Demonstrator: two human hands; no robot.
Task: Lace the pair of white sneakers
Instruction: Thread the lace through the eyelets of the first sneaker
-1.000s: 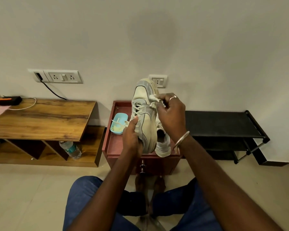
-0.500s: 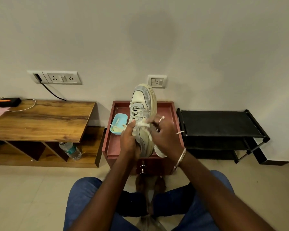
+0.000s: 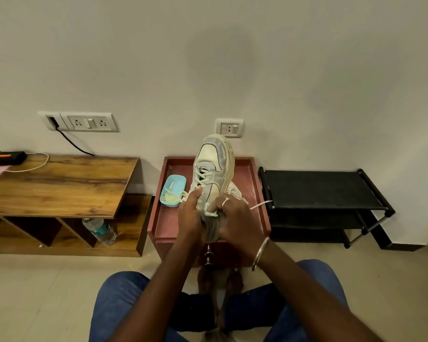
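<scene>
A worn white sneaker (image 3: 214, 164) is held toe-up over the red tray table (image 3: 256, 211). My left hand (image 3: 190, 213) grips its near left side, thumb pressed on the white lace (image 3: 203, 175) that crosses the eyelets. My right hand (image 3: 235, 218) holds the heel end and pinches a lace loop against it; one loose lace end (image 3: 261, 204) sticks out to the right. The second sneaker (image 3: 234, 191) lies on the tray behind my right hand, mostly hidden.
A light blue dish (image 3: 173, 191) sits on the tray's left side. A wooden desk (image 3: 59, 186) with a water bottle (image 3: 100, 230) beneath stands to the left, a black shoe rack (image 3: 319, 191) to the right. My knees in blue jeans are below.
The sneaker has come down from in front of the wall socket toward the tray. My right hand slid from the toe area down to the heel end, pulling the lace along.
</scene>
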